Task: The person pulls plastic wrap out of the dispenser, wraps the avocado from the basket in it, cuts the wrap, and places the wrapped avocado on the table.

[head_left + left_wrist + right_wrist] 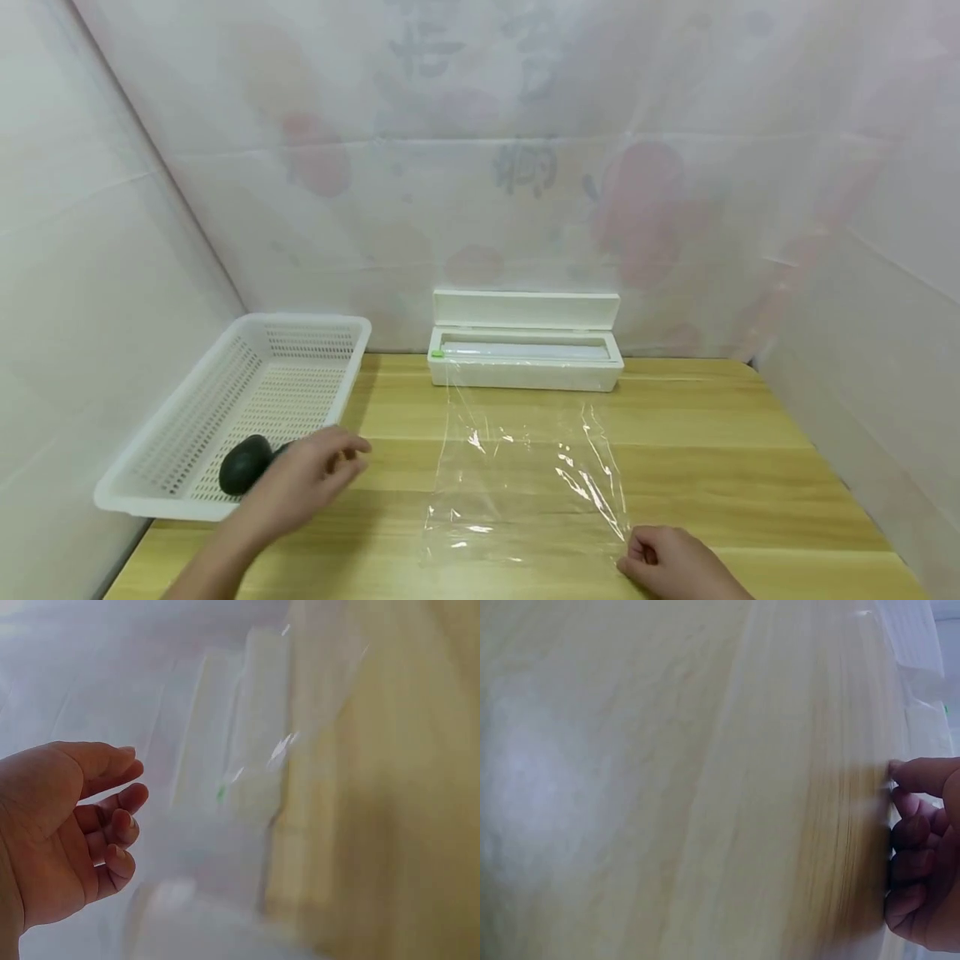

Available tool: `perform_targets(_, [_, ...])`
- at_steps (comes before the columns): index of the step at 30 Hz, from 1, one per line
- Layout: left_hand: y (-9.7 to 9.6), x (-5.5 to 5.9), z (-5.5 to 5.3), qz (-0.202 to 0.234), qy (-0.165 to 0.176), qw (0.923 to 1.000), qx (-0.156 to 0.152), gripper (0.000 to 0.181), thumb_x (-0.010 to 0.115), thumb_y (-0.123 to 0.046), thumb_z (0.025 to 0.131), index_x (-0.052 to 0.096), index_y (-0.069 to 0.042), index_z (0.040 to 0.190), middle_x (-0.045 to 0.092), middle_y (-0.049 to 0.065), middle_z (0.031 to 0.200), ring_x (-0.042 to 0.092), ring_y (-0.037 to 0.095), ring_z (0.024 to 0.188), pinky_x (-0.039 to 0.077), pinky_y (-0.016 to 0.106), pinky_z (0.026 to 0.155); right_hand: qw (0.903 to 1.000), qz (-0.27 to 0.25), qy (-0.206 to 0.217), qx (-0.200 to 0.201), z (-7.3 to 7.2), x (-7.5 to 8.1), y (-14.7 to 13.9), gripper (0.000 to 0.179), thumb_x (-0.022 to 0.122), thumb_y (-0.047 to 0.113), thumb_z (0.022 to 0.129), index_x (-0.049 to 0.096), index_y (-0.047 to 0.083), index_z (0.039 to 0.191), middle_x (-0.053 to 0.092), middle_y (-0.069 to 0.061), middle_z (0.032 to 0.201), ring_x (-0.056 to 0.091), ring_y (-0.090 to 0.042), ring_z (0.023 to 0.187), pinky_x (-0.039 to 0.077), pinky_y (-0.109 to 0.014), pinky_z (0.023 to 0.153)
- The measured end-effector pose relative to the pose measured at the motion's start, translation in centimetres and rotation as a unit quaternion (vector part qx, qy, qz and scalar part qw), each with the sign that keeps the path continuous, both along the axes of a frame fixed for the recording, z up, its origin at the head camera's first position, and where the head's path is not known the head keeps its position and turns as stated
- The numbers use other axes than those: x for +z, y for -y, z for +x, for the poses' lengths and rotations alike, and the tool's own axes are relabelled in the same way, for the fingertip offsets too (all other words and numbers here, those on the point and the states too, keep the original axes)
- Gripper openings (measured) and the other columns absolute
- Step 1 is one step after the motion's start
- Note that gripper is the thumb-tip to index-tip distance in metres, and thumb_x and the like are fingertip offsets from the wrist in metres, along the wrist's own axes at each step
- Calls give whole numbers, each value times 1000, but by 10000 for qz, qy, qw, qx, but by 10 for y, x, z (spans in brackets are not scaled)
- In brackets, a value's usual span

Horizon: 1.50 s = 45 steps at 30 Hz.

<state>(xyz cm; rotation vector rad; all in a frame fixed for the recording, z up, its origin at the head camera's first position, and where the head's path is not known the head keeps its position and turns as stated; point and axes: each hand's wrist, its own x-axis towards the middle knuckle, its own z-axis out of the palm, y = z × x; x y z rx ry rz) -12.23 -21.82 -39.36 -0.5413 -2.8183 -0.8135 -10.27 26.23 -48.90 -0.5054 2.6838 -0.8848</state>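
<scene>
A clear sheet of plastic wrap [517,492] stretches over the wooden table from a white dispenser box [525,372] with its lid raised. At the sheet's near right corner, my right hand [678,564] pinches the film between thumb and forefinger. My left hand [311,479] is in the air by the basket's right side, its fingers loosely curled. Nothing lies between those fingers in the left wrist view, where the hand [67,825] shows palm and fingertips. Beyond the left hand, a dark green avocado [245,464] lies in the white basket [347,379]; a second dark one is mostly hidden.
The wooden table [712,450] extends to the right of the film. Behind the dispenser hangs a pale printed curtain [480,208], and white walls close in both sides. A small green slider [437,354] sits at the dispenser's left end.
</scene>
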Motion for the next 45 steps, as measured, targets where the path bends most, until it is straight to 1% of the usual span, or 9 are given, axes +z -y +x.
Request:
perform_targets(7, [55,19,-5,-351,-354,9962,720,21,62,-9,88,66,-15,108,56,-7,87,40,2,59,37,21,49,10000,-40,70,-13,1,1,0,27,64,40,86,55,23,67,48,17,58,41,3,52,34,-20,51])
perform_targets(11, [70,17,-10,-735,118,9928,934,25,61,-10,87,65,-12,112,57,-2,89,41,4,59,36,22,49,9999,121,88,-44,2,3,0,28,64,42,86,55,24,66,49,16,58,42,2,53,35,-20,52])
perform_targets(14, [76,12,-16,-814,710,9909,807,27,63,-14,87,64,-7,114,62,3,95,46,7,64,39,25,53,9997,238,96,-60,3,5,0,29,63,44,86,56,25,66,50,16,59,42,1,53,35,-21,52])
perform_targets(18, [81,5,-24,-832,1264,9858,729,31,63,-17,88,62,-3,116,65,10,111,57,14,78,47,31,61,9992,368,21,-163,4,6,2,29,64,46,84,55,25,66,49,15,59,41,1,52,35,-21,50])
perform_targets(24, [82,-3,-28,-1004,1773,9772,601,41,66,-30,86,62,-1,116,63,15,113,61,33,98,51,46,76,9984,378,-70,-418,6,6,5,28,68,47,80,54,25,72,48,13,59,39,0,51,33,-21,48])
perform_targets(27, [80,-7,-30,-1215,1826,9736,625,45,68,-31,84,61,-1,117,61,16,113,60,33,98,51,46,73,9980,319,-18,-546,8,5,6,27,69,46,79,54,24,73,47,12,59,39,-1,50,32,-21,47])
perform_targets(36, [73,-22,-33,-1637,1436,9684,1213,45,68,-30,81,58,-3,117,60,18,103,57,25,78,45,37,53,9976,347,-22,-605,10,4,6,28,68,47,80,55,24,73,47,11,59,39,-2,51,32,-22,48])
perform_targets(40, [70,-24,-37,-1608,1650,9650,1250,49,67,-26,81,52,-1,120,62,11,92,55,21,70,43,35,53,9975,355,-34,-607,10,3,5,28,68,48,80,55,24,73,47,12,59,39,-2,52,33,-22,48])
perform_targets(45, [67,-25,-40,-1811,1959,9578,1073,52,67,-22,82,51,1,126,65,13,103,58,25,80,45,40,60,9976,344,-26,-603,11,3,4,29,67,48,81,55,23,73,48,12,60,40,-1,53,33,-21,49])
